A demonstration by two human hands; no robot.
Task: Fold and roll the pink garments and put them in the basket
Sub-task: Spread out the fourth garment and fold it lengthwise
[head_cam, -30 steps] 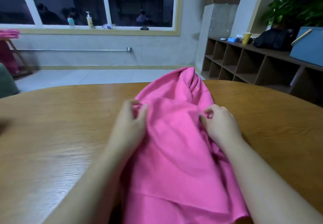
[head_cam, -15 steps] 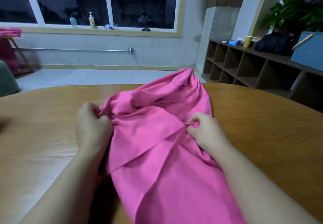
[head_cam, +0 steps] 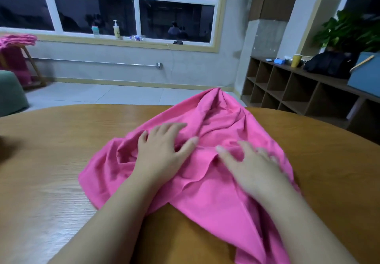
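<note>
early stage, by look of it: garment (head_cam: 216,160) lies rumpled at centre of frame on table (head_cam: 51,150), no neat fold, no roll yet. your left hand (head_cam: 162,150) rests flat on cloth, fingers spread. your right hand (head_cam: 253,167) blurred, fingers look spread, pressing cloth. basket not in view. fabric thin, soft, matte pink, creased. table round-edged, wood grain, smooth. more pink cloth (head_cam: 14,49) at upper left.
</note>
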